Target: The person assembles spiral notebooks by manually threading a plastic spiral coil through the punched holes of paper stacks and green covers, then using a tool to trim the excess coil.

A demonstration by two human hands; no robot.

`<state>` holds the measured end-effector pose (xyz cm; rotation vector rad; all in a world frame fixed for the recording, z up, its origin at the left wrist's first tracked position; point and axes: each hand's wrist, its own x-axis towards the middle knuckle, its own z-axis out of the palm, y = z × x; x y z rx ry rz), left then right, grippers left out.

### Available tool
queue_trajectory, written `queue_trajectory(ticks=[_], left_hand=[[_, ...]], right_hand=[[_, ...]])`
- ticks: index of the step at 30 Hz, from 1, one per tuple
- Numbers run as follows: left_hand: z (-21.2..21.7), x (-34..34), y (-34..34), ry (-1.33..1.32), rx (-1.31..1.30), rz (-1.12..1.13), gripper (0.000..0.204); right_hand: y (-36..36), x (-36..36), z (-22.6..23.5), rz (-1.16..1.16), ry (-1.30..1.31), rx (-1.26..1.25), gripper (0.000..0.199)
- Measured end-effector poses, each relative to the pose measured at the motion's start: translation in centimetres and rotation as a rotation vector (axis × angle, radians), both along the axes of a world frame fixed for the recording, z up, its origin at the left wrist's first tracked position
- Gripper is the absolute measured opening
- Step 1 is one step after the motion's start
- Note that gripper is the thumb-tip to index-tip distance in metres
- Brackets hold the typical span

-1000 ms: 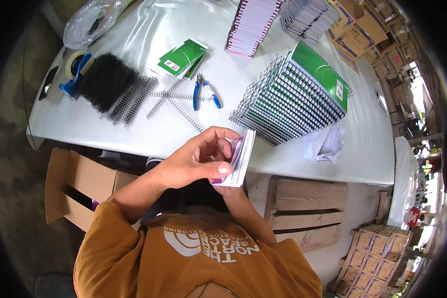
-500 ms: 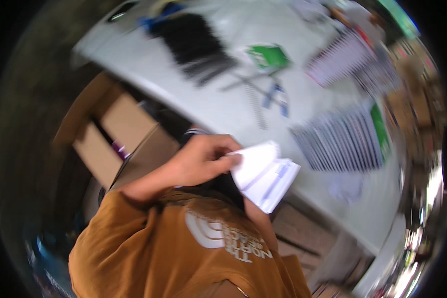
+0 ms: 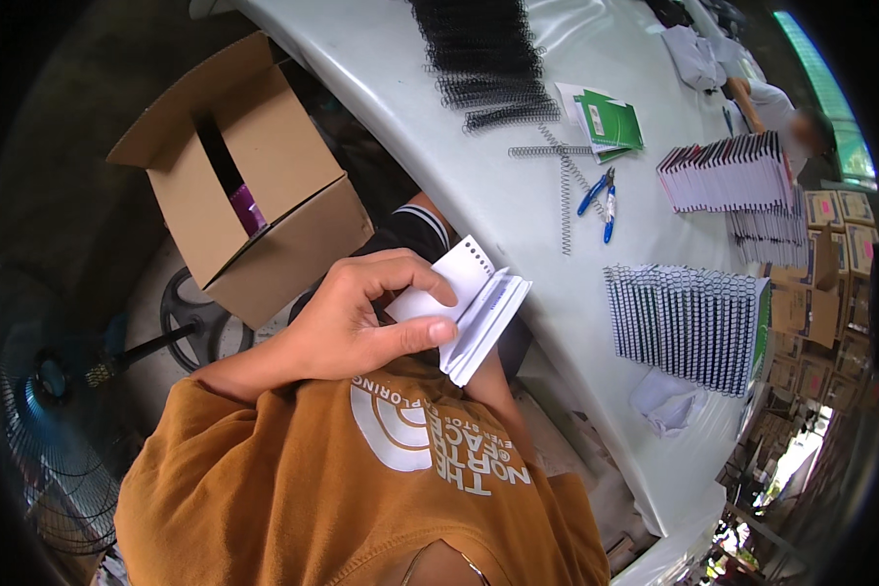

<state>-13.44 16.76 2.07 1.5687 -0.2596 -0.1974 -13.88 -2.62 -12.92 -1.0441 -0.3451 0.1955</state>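
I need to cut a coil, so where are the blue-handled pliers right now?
In the head view, the blue-handled pliers lie on the white table, right of a loose metal coil, below the green booklets.

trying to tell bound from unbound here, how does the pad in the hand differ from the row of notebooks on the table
The pad has bare punched holes along its edge and no coil; the notebooks each carry a wire spiral. The pad is a single block of white sheets held by the left hand; the notebooks stand packed side by side on the table, untouched. The pad shows no cover, while the notebooks end in a green one. Both hold white pages.

Box (image 3: pixel 264 210) left of table (image 3: pixel 518 225); pliers (image 3: pixel 601 195) on it.
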Motion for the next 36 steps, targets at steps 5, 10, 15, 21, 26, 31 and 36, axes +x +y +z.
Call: queue_trajectory(ticks=[5, 10, 15, 21, 26, 31, 36], left_hand=[[-0.3, -0.1, 0.0, 0.223, 0.036, -0.017, 0.035], [-0.5, -0.1, -0.2, 0.273, -0.040, -0.027, 0.034], [0.3, -0.2, -0.2, 0.285, 0.027, -0.046, 0.030], [0.1, -0.5, -0.7, 0.176, 0.034, 0.069, 0.031], [0.5, 0.0, 1.5, 0.022, 0.171, -0.001, 0.022], [-0.6, 2.2, 7.8, 0.211, -0.282, 0.552, 0.020], [-14.4, 1.9, 10.1, 0.758, -0.735, 0.753, 0.024]], right_hand=[[0.8, 1.1, 3.9, 0.186, 0.514, 0.420, 0.029], [0.3, 1.2, 2.1, 0.208, 0.675, 0.559, 0.029], [-0.1, 1.1, 1.7, 0.194, 0.634, 0.568, 0.029], [-0.6, 0.2, 2.5, 0.077, 0.268, 0.083, 0.033], [-1.0, -0.5, -0.8, 0.222, 0.688, 0.456, 0.044], [-1.2, -0.8, -1.8, 0.402, 0.701, 0.794, 0.034], [-1.2, 0.1, -3.1, 0.528, 0.638, 0.974, 0.030]])
